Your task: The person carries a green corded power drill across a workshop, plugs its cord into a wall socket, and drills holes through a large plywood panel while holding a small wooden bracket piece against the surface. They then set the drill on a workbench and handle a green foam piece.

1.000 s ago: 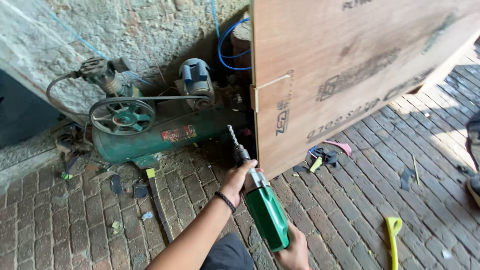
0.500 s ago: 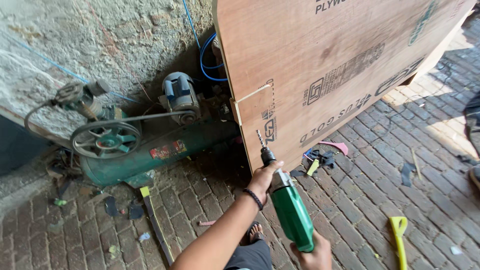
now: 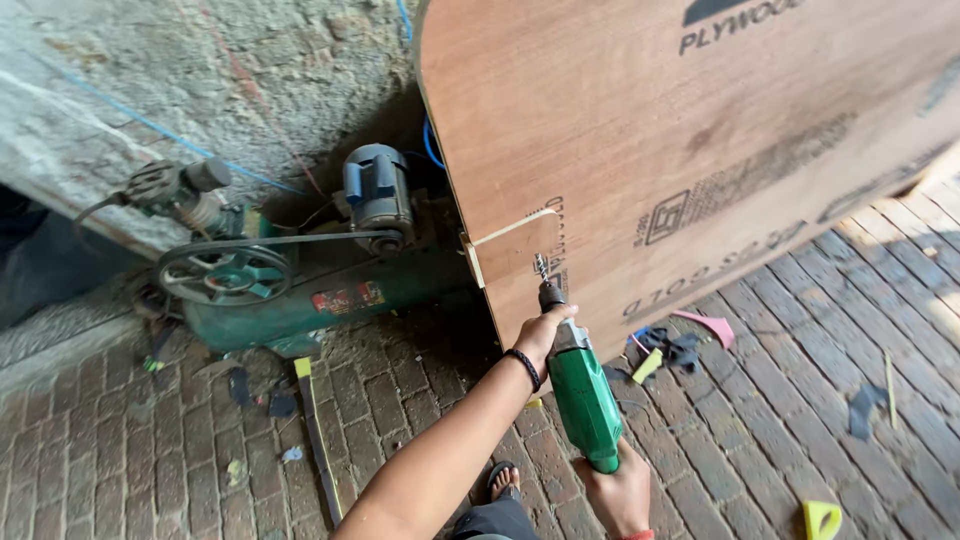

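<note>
Two hands on the green drill (image 3: 585, 395): left hand (image 3: 545, 330) with fingers clamped round its front collar, right hand (image 3: 618, 490) closed on the rear grip. Bit at the marked rectangle (image 3: 520, 250) on the leaning plywood sheet (image 3: 700, 140), beside the green compressor (image 3: 300, 270). Judgement: hold bit square, press steadily.

This looks like an outdoor workshop yard. The brick floor (image 3: 400, 400) is dirty with scraps. Left of the gripped green drill (image 3: 585, 395), an old green air compressor (image 3: 290, 285) sits by a rough wall (image 3: 200, 90). A big plywood sheet (image 3: 700, 150) leans just ahead.
</note>
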`<state>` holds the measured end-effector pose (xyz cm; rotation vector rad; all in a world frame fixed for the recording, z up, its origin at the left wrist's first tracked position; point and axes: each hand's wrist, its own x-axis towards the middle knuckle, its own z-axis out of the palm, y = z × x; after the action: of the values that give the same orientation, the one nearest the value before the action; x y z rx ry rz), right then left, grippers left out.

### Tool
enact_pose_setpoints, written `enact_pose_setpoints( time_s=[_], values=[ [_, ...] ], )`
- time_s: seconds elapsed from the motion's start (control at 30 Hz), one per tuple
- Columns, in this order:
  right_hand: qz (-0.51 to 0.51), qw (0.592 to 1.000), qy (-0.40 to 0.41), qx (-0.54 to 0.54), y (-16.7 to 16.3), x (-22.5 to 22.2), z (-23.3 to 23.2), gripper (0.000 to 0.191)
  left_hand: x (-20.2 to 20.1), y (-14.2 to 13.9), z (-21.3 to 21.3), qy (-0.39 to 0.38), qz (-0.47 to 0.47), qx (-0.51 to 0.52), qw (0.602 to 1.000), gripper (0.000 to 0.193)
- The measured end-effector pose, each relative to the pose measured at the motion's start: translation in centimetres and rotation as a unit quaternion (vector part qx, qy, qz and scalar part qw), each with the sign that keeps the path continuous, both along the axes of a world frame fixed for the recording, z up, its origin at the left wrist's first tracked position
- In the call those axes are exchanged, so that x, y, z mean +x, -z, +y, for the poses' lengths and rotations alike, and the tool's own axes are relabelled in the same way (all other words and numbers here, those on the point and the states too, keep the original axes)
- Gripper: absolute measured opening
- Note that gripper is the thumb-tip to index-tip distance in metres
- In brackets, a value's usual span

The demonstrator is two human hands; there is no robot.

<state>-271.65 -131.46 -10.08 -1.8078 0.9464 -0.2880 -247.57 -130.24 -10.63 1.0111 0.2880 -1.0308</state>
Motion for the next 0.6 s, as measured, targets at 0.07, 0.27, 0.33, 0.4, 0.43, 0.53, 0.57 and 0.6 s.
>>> enact_pose_setpoints(
  time_s=[0.07, 0.27, 0.33, 0.4, 0.43, 0.53, 0.57, 0.6],
  values=[
    [-0.007, 1.0, -0.012, 0.003, 0.2, 0.5, -1.7, 0.036, 0.6, 0.4, -0.9, -0.015, -0.016, 0.013, 1.0, 0.033],
    [-0.051, 0.995, -0.067, 0.05, 0.9, 1.0, -7.7, 0.023, 0.9, 0.4, -3.7, -0.076, -0.026, 0.015, 0.997, 0.04],
    [-0.052, 0.99, -0.07, 0.115, 1.2, 0.8, -9.3, 0.017, 0.6, 0.3, -4.7, -0.096, -0.027, 0.015, 0.995, 0.041],
    [-0.067, 0.986, -0.093, 0.121, 1.5, 0.6, -10.6, 0.017, 0.4, 0.2, -5.6, -0.109, -0.04, 0.039, 0.992, 0.041],
    [-0.075, 0.984, -0.1, 0.126, 1.7, 0.7, -11.3, 0.017, 0.4, 0.1, -6.1, -0.113, -0.055, 0.05, 0.991, 0.039],
    [-0.136, 0.977, -0.129, 0.1, 2.3, 1.1, -12.7, 0.016, 0.7, 0.1, -6.8, -0.121, -0.093, 0.093, 0.984, 0.037],
    [-0.128, 0.979, -0.136, 0.087, 2.5, 1.4, -13.0, 0.016, 0.9, 0.2, -6.9, -0.121, -0.107, 0.109, 0.981, 0.036],
    [-0.122, 0.98, -0.142, 0.071, 2.7, 1.8, -13.3, 0.016, 1.3, 0.3, -6.9, -0.12, -0.122, 0.124, 0.977, 0.035]
  ],
)
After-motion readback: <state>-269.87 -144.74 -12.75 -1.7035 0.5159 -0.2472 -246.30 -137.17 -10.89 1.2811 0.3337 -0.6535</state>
